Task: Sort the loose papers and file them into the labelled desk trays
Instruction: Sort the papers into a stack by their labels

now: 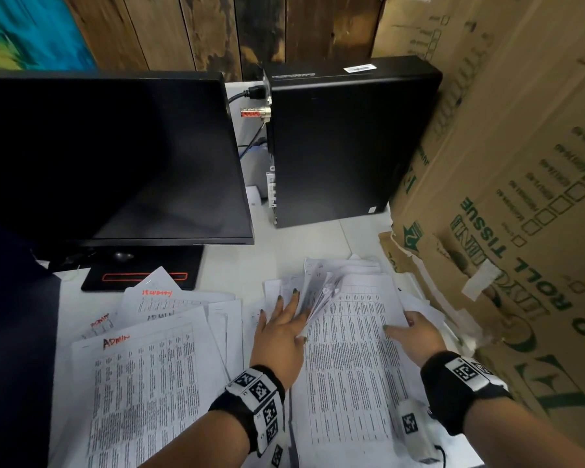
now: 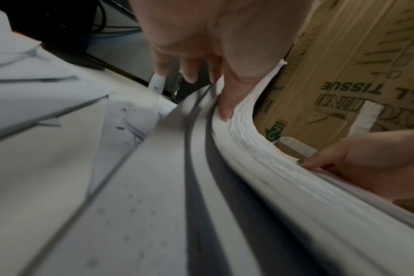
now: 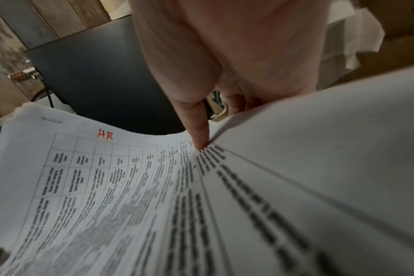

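Observation:
A thick stack of printed table sheets [image 1: 352,359] lies on the white desk [image 1: 294,251], its top page marked "HR" in red [image 3: 105,134]. My right hand [image 1: 411,327] pinches the stack's right edge, thumb [image 3: 199,130] on top and the other fingers underneath. My left hand [image 1: 284,315] lies flat with straight fingers on lower sheets, its thumb [image 2: 225,104] against the stack's raised, curled left edge [image 2: 253,149]. To the left lies a fanned pile of sheets [image 1: 142,373] marked "ADMIN" in red. No labelled tray is in view.
A dark monitor [image 1: 108,157] on its stand fills the back left. A black computer tower [image 1: 345,143] with cables stands behind the papers. Tall cardboard tissue boxes [image 1: 507,204] wall off the right side, close to my right hand.

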